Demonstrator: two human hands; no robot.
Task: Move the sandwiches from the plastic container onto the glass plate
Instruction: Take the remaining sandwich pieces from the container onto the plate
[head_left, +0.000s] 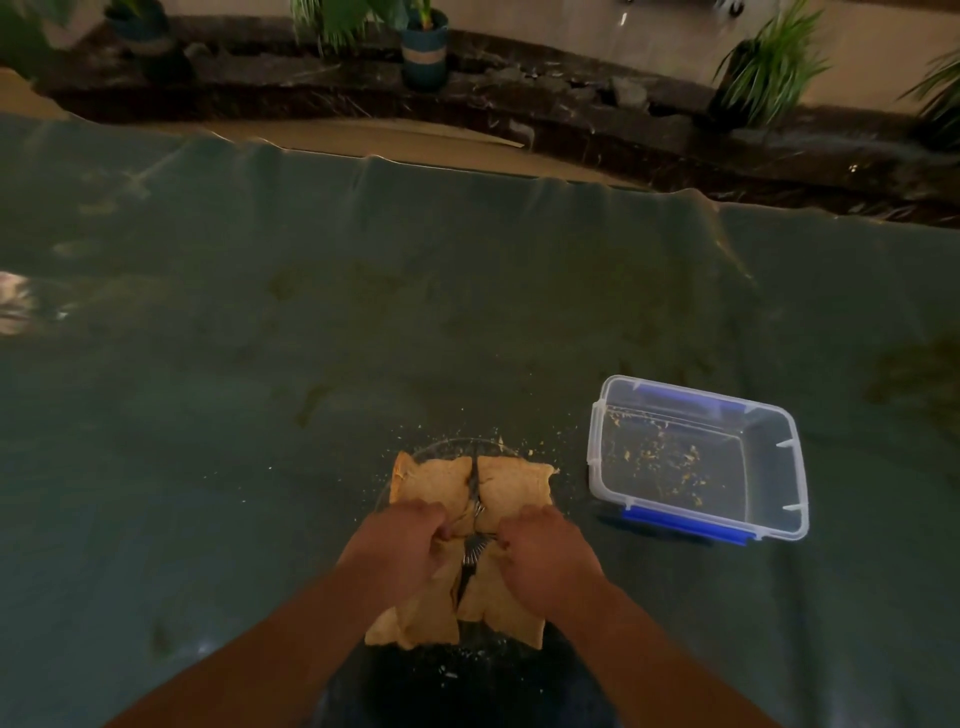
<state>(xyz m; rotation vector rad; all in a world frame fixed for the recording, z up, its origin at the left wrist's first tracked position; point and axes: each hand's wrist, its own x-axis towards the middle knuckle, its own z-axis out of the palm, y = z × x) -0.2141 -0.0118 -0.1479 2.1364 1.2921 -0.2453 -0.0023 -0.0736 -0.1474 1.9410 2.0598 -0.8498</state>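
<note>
Head view: four toasted sandwiches (434, 480) lie two by two on the glass plate (452, 446), which sits near the table's front edge at about six o'clock; only a clear arc of its rim shows beyond the bread. The pieces overhang the plate and nearly touch, with a narrow cross-shaped gap between them. The left hand (397, 545) rests curled on the inner corner of the near-left piece, the right hand (543, 553) likewise on the near-right one; fingertips pinch at the bread by the middle gap, though whether either truly grips or only nudges cannot be told.

The bread looks light, dry and crumbly, judging by the crumbs (519, 447) scattered around the plate. It would likely flex or shed if lifted by one corner, so a hold under the broad face or across two opposite edges seems safer. The glass beneath may be slick.

At about three o'clock from the plate, well apart, stands the plastic container (779, 525) with blue clips, holding only crumbs. All rests on a green tablecloth (260, 338); potted plants (423, 47) line the far side at twelve o'clock.
</note>
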